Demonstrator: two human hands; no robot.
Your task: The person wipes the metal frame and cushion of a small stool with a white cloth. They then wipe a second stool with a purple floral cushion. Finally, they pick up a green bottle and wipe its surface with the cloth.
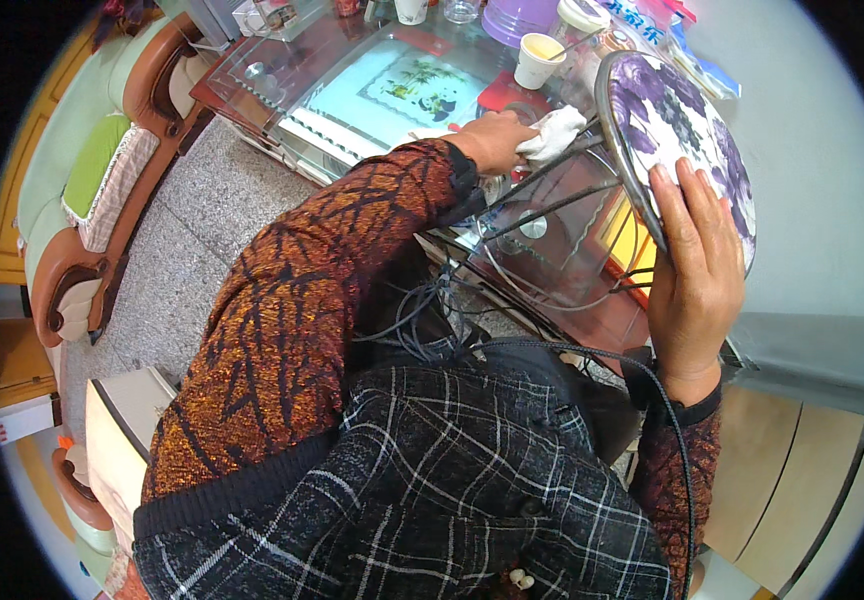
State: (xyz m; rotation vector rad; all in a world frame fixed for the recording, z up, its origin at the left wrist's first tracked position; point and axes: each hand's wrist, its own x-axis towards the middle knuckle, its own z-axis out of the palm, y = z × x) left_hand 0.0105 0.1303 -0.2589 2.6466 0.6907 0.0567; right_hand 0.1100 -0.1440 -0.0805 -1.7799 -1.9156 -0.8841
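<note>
A stool tipped on its side has a round seat (691, 127) covered in white fabric with purple flowers. Dark metal legs (552, 206) run from its underside toward the left. My right hand (694, 255) grips the near edge of the seat, its fingers spread over the fabric and the thumb hidden. My left hand (493, 142) is closed around a bunched white cloth (554, 135), which lies against a leg near the seat's underside. Part of the cloth is hidden by the hand.
Beyond my hands stands a glass-topped table (289, 82) bearing a panda picture, a paper cup (538, 61) with yellow contents, a purple container (514, 19) and plastic packaging. Dark cables (417, 315) hang before my body. A wood-framed sofa (101, 172) is at left, a grey wall (814, 187) at right.
</note>
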